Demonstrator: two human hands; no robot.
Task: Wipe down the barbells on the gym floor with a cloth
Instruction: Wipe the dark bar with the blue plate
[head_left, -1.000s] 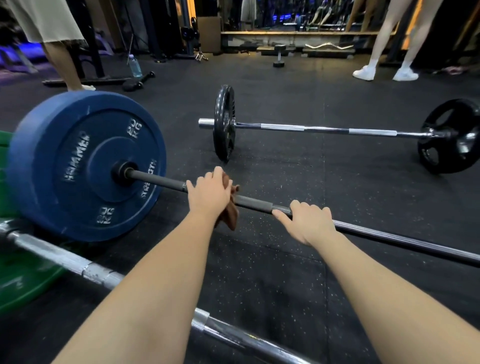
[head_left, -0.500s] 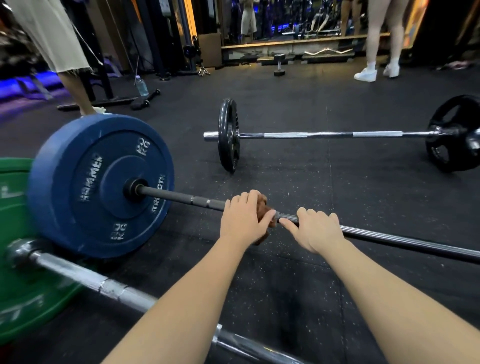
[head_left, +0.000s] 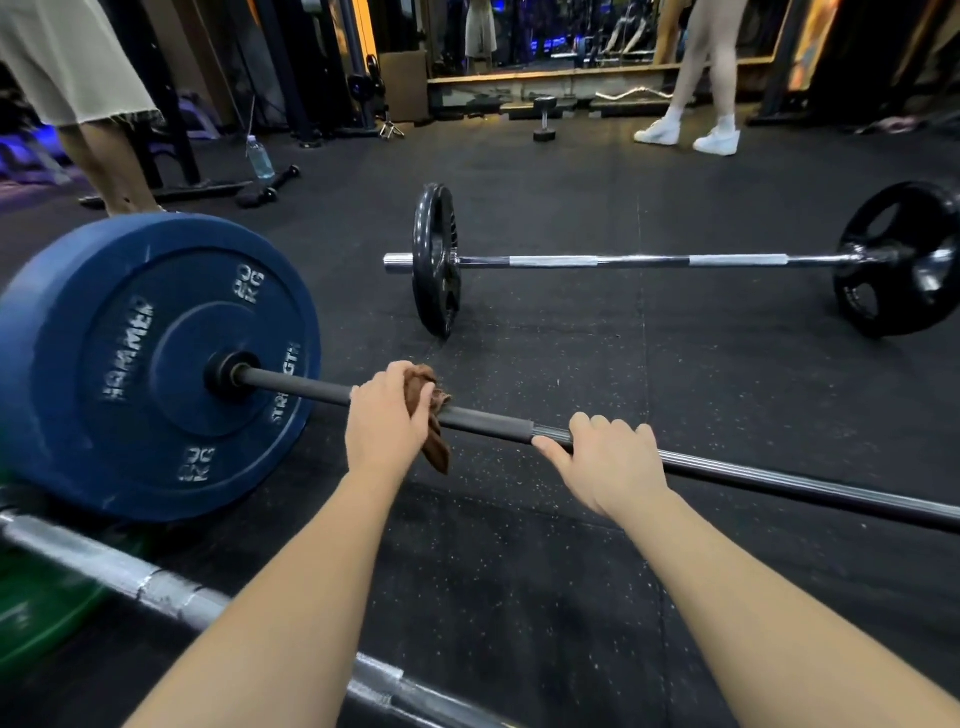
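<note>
Since half a second ago, the left hand (head_left: 387, 415) and the cloth (head_left: 435, 451) have been slid along the dark barbell (head_left: 488, 422) toward the blue plate (head_left: 156, 364), and a bare stretch of shaft has been opened up between the two hands. The cloth is wrapped round the shaft and gripped there by the left hand, a short way out from the blue plate's hub. Most of it is covered by the hand, with only a fold above and a corner hanging below to be seen. Farther from the blue plate, the shaft is clasped by the right hand (head_left: 608, 462), fingers curled over it and thumb laid along it. The fingertips of both hands are hidden behind the shaft. The barbell's long axis runs from the blue plate's hub rightward and slightly nearer, and its far end is cut off by the frame edge.
</note>
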